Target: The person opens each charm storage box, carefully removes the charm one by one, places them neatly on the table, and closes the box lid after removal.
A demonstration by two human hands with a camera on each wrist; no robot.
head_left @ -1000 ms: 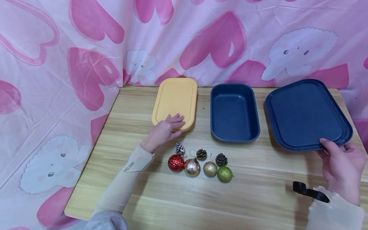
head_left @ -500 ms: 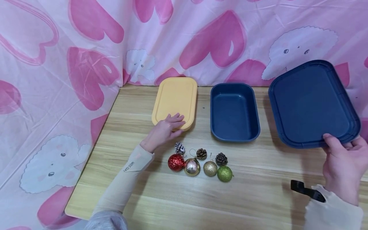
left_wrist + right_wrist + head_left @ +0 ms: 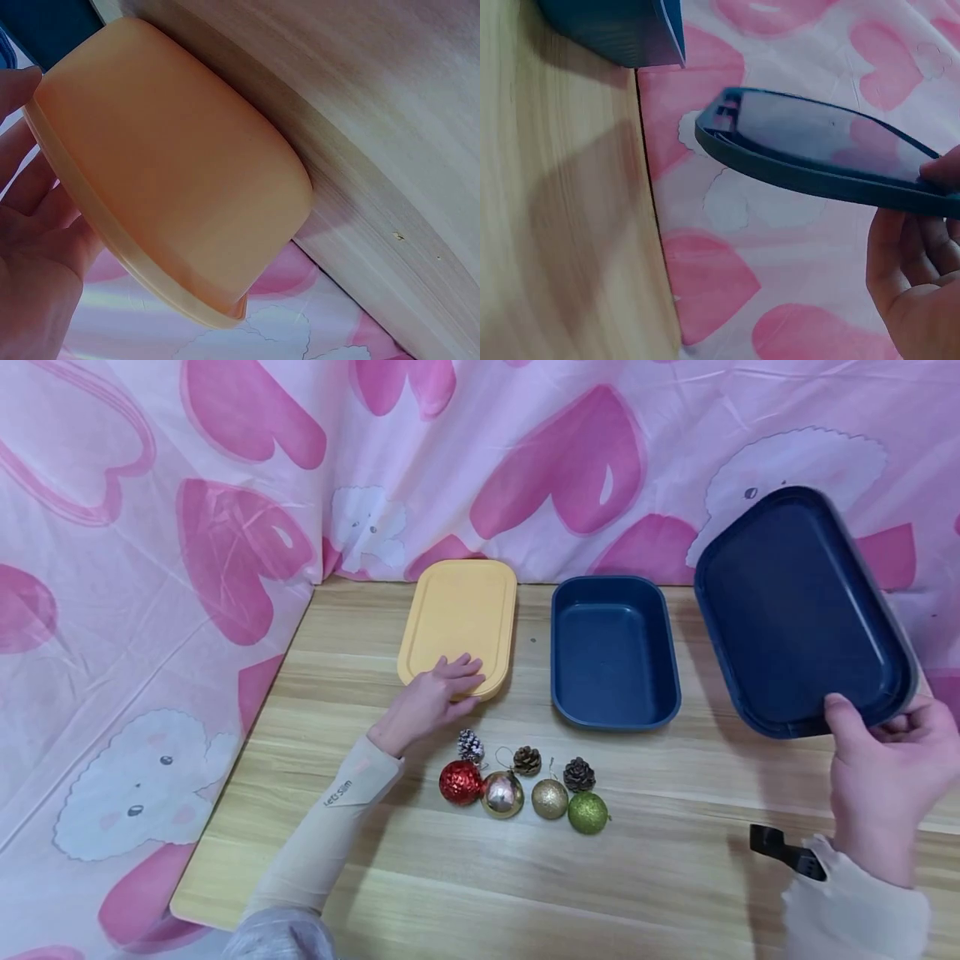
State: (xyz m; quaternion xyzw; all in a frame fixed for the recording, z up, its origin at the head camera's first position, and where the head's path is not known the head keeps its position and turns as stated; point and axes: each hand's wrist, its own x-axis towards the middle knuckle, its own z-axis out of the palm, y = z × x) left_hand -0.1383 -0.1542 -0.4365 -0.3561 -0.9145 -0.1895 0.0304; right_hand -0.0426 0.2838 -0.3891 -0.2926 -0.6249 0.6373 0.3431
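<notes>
My right hand (image 3: 888,752) grips the near edge of a dark blue lid (image 3: 802,610), thumb on the face towards me, fingers behind. The lid (image 3: 817,187) is tilted in the air above the right end of the table, apart from the open dark blue box (image 3: 615,664). My left hand (image 3: 431,697) rests with spread fingers on the near end of a yellow box's lid (image 3: 465,618). In the left wrist view, the thumb lies by the rim of the yellow box (image 3: 172,165), and its lid is on.
In front of the boxes lie a red bauble (image 3: 460,782), a shiny gold bauble (image 3: 502,794), a glittery gold bauble (image 3: 550,799), a green bauble (image 3: 588,812) and several pine cones (image 3: 527,761). A pink patterned curtain (image 3: 555,468) hangs behind the wooden table (image 3: 465,877).
My right hand has raised the dark blue lid off the right part of the table and tilted it more upright, its far end rising before the curtain. My left hand stays put.
</notes>
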